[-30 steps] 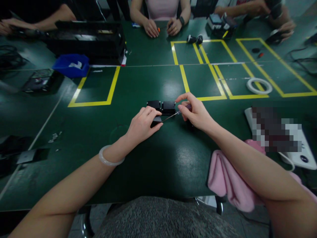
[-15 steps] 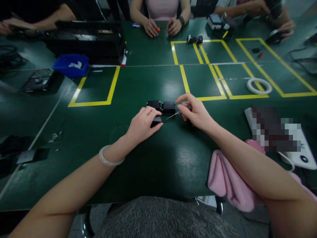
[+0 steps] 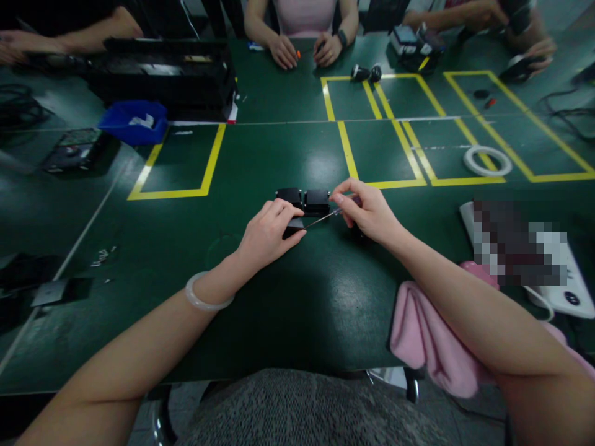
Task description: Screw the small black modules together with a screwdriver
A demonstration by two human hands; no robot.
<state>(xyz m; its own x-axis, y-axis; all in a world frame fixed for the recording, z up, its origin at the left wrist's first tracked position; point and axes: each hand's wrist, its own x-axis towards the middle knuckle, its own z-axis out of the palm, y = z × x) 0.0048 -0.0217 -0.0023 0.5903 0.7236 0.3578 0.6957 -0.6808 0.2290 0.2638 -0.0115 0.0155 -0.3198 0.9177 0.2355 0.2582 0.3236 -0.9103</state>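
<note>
Near the middle of the green table, my left hand (image 3: 267, 232) is closed around a small black part (image 3: 293, 227), which shows between thumb and fingers. My right hand (image 3: 365, 207) grips a screwdriver (image 3: 338, 211) by its see-through handle. The thin shaft points left and down, and its tip meets the black part by my left thumb. Just beyond my left fingers lie two black blocks side by side, a left one (image 3: 289, 196) and a right one (image 3: 317, 199). Something dark under my right palm is mostly hidden.
A pink cloth (image 3: 418, 328) lies at the front right, beside a white device (image 3: 574, 272). Farther back are a white tape ring (image 3: 470, 162), a blue bin (image 3: 111, 122) and a long black case (image 3: 162, 80). Other people's hands (image 3: 284, 52) rest across the table.
The fingers of my right hand have shifted slightly on the screwdriver handle, the forefinger now lower and more bent. My left hand has stayed in place.
</note>
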